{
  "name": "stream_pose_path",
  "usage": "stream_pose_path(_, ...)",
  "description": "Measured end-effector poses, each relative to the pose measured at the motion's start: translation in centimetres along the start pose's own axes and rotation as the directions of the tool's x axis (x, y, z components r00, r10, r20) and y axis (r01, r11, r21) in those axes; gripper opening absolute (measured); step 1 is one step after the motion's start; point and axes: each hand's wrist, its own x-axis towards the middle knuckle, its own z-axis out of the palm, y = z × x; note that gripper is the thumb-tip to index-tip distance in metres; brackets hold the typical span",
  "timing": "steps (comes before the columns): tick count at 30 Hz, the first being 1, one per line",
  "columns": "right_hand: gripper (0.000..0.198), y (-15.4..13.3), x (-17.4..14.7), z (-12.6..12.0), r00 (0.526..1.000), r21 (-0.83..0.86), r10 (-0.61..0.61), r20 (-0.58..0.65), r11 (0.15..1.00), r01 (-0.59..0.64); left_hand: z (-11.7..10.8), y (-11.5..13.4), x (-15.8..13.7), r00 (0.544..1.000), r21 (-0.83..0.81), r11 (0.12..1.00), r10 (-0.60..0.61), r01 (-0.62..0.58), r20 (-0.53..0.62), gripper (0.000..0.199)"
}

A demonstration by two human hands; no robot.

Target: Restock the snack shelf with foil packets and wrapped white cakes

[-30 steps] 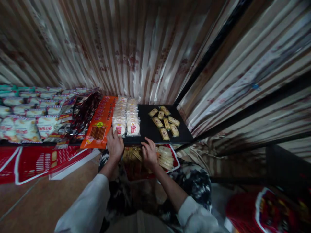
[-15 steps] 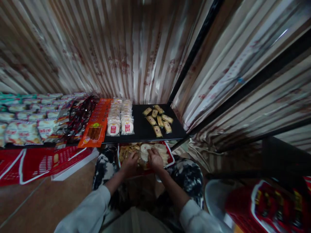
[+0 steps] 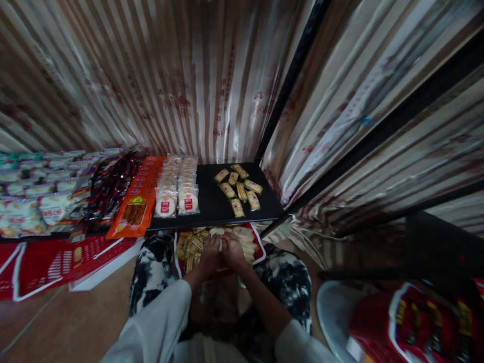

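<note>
My left hand (image 3: pixel 212 254) and my right hand (image 3: pixel 232 249) are close together over a red basket (image 3: pixel 258 239) with a white rim, between my knees. Both hands have their fingers curled in. Pale round rice crackers (image 3: pixel 217 231) show just beyond the fingertips, gripped between the hands; most of them is hidden by the fingers. In the basket's left part lie yellow wrapped biscuits (image 3: pixel 191 246). On its right side is a row of pale rice cracker packs (image 3: pixel 246 241).
A black shelf (image 3: pixel 209 201) beyond the basket bears loose wrapped biscuits (image 3: pixel 237 206), stacked rice cracker packs (image 3: pixel 188 199), an orange snack bag (image 3: pixel 136 201) and dark red packets (image 3: pixel 109 189). Black poles (image 3: pixel 291 91) rise at right. More red baskets (image 3: pixel 49 262) stand low on the left.
My hands have drawn together over the basket, and the round crackers between them are now mostly covered. The view has shifted slightly, so the shelf sits farther left.
</note>
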Motion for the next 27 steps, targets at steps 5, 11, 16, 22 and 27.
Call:
stream_pose_path(5, 0.033, 0.3, -0.5, 0.7, 0.999, 0.143, 0.034, -0.004, 0.989, -0.033, 0.2, -0.5, 0.6, 1.000, 0.210, 0.978, -0.010, 0.013, -0.015, 0.029)
stream_pose_path(11, 0.030, -0.2, -0.9, 0.7, 0.996, 0.197, 0.077, -0.038, 0.978, -0.068, -0.4, -0.6, 1.0, 0.996, 0.204, 0.975, -0.090, 0.092, -0.019, 0.024)
stream_pose_path(16, 0.030, -0.9, -0.4, -1.0, 0.981, 0.206, 0.068, -0.183, 0.978, -0.029, -1.7, -0.2, 0.8, 0.981, 0.122, 0.977, -0.165, 0.176, -0.100, 0.026)
stream_pose_path(22, 0.036, -1.8, -0.3, -3.1, 0.997, 0.235, 0.011, -0.075, 0.972, 0.006, -4.5, 0.8, -0.6, 0.953, -0.199, 0.957, -0.248, 0.213, -0.172, 0.027)
stream_pose_path(27, 0.031, -3.0, -0.4, -3.9, 0.993, 0.333, 0.024, 0.115, 0.941, -0.062, -6.6, 0.7, -1.8, 0.905, -0.435, 0.855, -0.387, 0.283, -0.174, 0.015)
